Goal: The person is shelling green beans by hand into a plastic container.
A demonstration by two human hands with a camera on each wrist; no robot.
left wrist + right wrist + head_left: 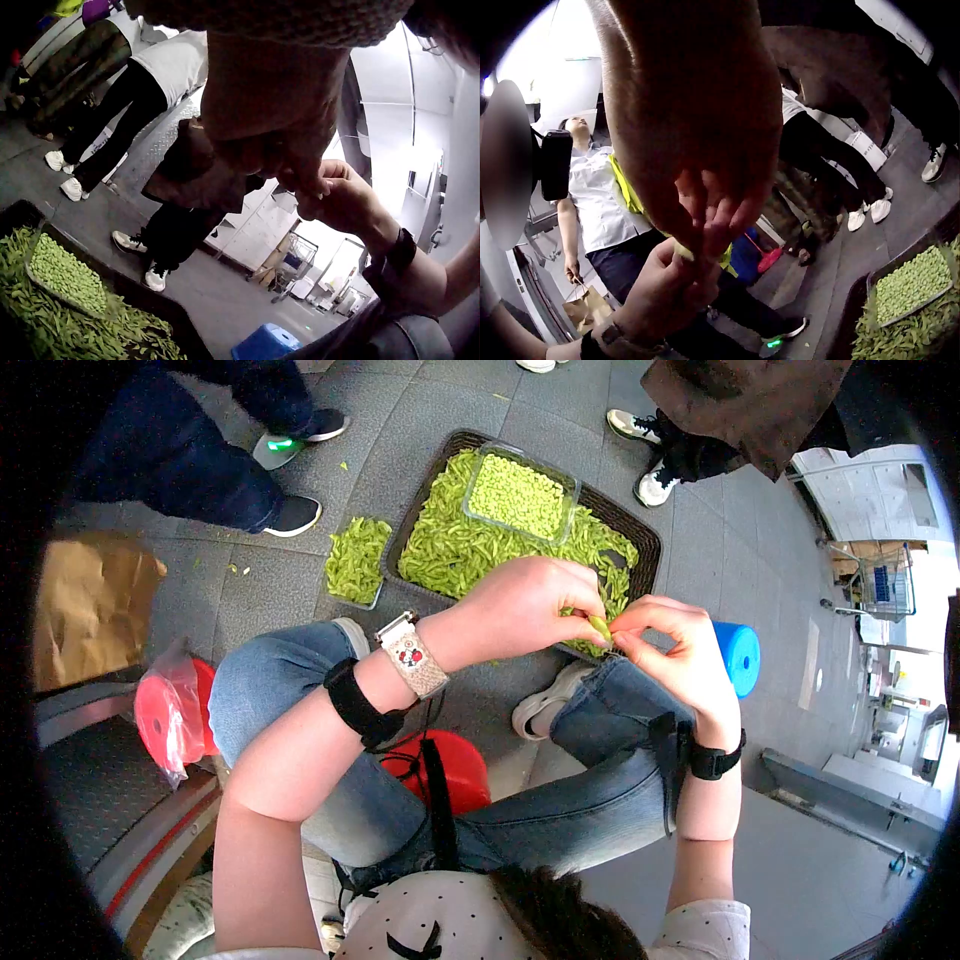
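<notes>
Tight pinch, almost no gap: left hand (540,603) and right hand (682,647) both hold green pod (600,627), right of frame centre. Overly hard squeeze could make pod slip, dropping short of clear tub (571,510), upper centre.

The left hand (266,124) is just beside the right hand (339,199); lower left, shelled beans (67,274) and green pods (45,326) lie in a dark basket (186,328).

Blue stool (740,659), wheeled cart (887,582)
</notes>
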